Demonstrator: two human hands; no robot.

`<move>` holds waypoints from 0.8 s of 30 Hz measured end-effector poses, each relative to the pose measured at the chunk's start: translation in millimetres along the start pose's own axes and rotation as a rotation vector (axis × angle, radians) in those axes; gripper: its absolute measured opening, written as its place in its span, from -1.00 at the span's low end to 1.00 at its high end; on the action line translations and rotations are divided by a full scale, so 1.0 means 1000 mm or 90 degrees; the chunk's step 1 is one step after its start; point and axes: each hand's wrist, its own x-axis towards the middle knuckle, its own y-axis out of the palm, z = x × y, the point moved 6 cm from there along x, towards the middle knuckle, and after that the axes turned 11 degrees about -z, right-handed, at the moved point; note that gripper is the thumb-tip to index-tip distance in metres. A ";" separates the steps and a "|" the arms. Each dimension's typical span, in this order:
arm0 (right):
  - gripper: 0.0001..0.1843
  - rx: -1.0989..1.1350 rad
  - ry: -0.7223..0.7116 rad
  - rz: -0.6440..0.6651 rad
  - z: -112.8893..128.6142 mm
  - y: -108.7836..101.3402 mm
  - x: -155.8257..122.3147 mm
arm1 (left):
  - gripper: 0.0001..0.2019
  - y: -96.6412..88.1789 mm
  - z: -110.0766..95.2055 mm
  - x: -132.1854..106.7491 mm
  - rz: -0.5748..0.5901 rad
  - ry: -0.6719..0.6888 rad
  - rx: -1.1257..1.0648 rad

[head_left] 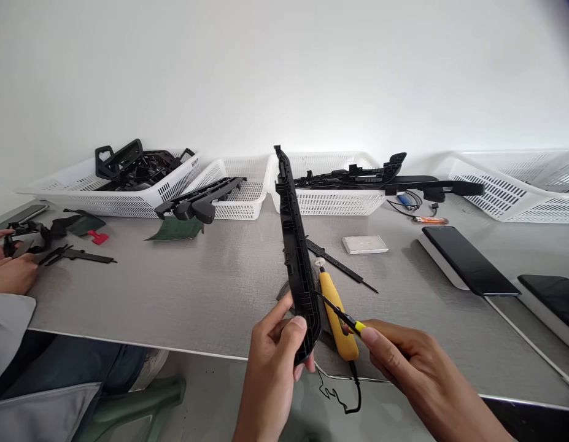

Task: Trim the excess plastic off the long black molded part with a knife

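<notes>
My left hand [279, 347] grips the lower end of a long black ribbed plastic trim piece [297, 245], which stands tilted upright above the table edge. The thumb presses on its ribbed face. In my right hand [404, 356] is a slim black hand tool with a yellow collar [346, 318], pinched between thumb and fingers. Its thin dark tip meets the right edge of the trim piece; whether it touches I cannot tell. Behind the tool lies a yellow corded rotary tool [342, 337] with a small white round head. A black caliper [337, 260] lies partly hidden behind the trim piece.
White baskets [330, 202] with black plastic parts line the wall. Another white basket [505, 190] stands right, near phones [468, 258] on white blocks and a cable. A small white box [364, 244] lies mid-table. At left, a co-worker's hands [12, 270] handle a dark part.
</notes>
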 end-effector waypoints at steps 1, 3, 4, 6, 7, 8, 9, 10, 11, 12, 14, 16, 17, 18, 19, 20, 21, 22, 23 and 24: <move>-0.27 0.002 0.010 0.005 0.000 0.001 0.000 | -0.21 0.002 -0.001 -0.001 0.014 0.002 0.000; -0.28 0.002 0.030 0.018 0.001 0.001 -0.001 | -0.25 0.003 -0.002 -0.001 0.021 -0.002 -0.006; -0.28 0.004 0.029 0.034 0.003 0.002 -0.002 | -0.26 0.003 -0.002 -0.001 0.013 -0.007 -0.010; -0.27 0.010 0.012 0.075 0.008 0.005 -0.004 | -0.24 0.000 -0.002 -0.001 -0.012 -0.018 -0.012; -0.26 0.012 0.004 0.091 0.010 0.006 -0.006 | -0.23 -0.001 -0.003 -0.001 -0.019 -0.023 -0.011; -0.26 0.014 -0.003 0.100 0.012 0.007 -0.007 | -0.22 -0.001 -0.003 -0.001 -0.021 -0.024 -0.009; -0.26 0.014 -0.005 0.101 0.013 0.007 -0.009 | -0.21 -0.001 -0.004 -0.001 -0.019 -0.022 -0.009; -0.26 0.011 -0.004 0.095 0.013 0.007 -0.009 | -0.21 -0.001 -0.005 -0.001 -0.015 -0.018 -0.010; -0.27 0.008 -0.001 0.086 0.013 0.007 -0.010 | -0.21 -0.001 -0.006 -0.001 -0.012 -0.015 -0.011; -0.27 0.006 0.000 0.082 0.013 0.007 -0.010 | -0.21 -0.001 -0.007 -0.001 -0.012 -0.012 -0.012; -0.27 0.002 0.001 0.074 0.011 0.007 -0.009 | -0.21 -0.002 -0.008 -0.001 -0.018 -0.009 -0.010; -0.28 0.005 -0.001 0.069 0.010 0.006 -0.007 | -0.22 -0.002 -0.008 -0.002 -0.019 -0.005 -0.005; -0.28 0.007 0.000 0.071 0.010 0.006 -0.007 | -0.22 -0.002 -0.009 -0.002 -0.018 -0.001 -0.002; -0.28 0.007 0.004 0.076 0.010 0.006 -0.007 | -0.23 -0.002 -0.009 -0.002 -0.018 0.003 0.001; -0.28 0.006 0.011 0.087 0.010 0.006 -0.007 | -0.22 -0.002 -0.009 -0.002 -0.023 0.006 0.003; -0.28 0.006 0.018 0.102 0.011 0.006 -0.008 | -0.22 -0.003 -0.008 -0.002 -0.032 0.006 0.002; -0.28 0.005 0.025 0.118 0.011 0.007 -0.008 | -0.21 -0.003 -0.008 -0.002 -0.043 0.002 0.001; -0.28 0.004 0.031 0.133 0.012 0.008 -0.010 | -0.20 -0.004 -0.007 -0.002 -0.054 -0.001 -0.001; -0.28 0.001 0.035 0.145 0.013 0.008 -0.011 | -0.20 -0.005 -0.006 -0.002 -0.063 -0.004 -0.002; -0.27 -0.003 0.037 0.153 0.014 0.009 -0.012 | -0.22 -0.006 -0.005 -0.002 -0.072 -0.007 -0.001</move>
